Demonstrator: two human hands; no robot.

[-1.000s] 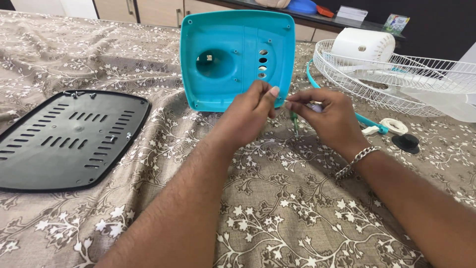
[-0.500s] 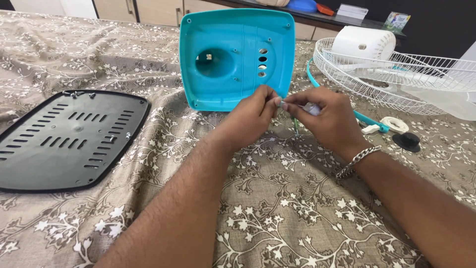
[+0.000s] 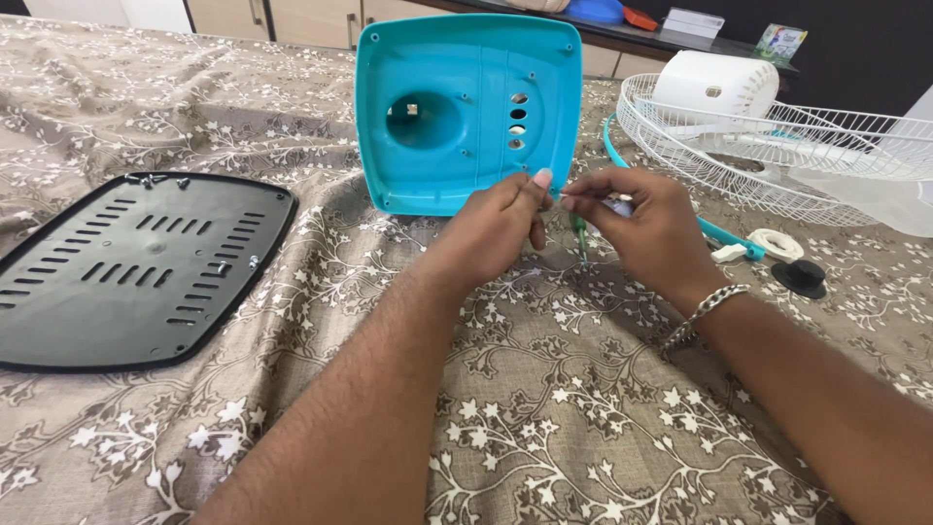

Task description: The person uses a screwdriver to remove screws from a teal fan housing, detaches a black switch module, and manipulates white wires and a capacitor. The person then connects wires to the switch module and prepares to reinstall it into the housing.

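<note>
My left hand (image 3: 501,226) and my right hand (image 3: 646,226) meet just in front of a turquoise plastic fan base cover (image 3: 466,107) that stands tilted on the cloth. Both pinch a small whitish part (image 3: 567,198) between their fingertips; it is too small to tell what it is. A thin green wire (image 3: 580,238) hangs down below the fingers. My right wrist wears a silver chain bracelet (image 3: 705,311).
A black vented plate (image 3: 126,267) with loose screws lies at the left on the floral brown cloth (image 3: 583,408). A white wire fan guard (image 3: 777,146), a white motor housing (image 3: 714,87), a black knob (image 3: 799,277) and a white ring (image 3: 775,243) sit at the right.
My fingertips have shifted slightly while working the small part; the hands stay in the same place in front of the turquoise cover.
</note>
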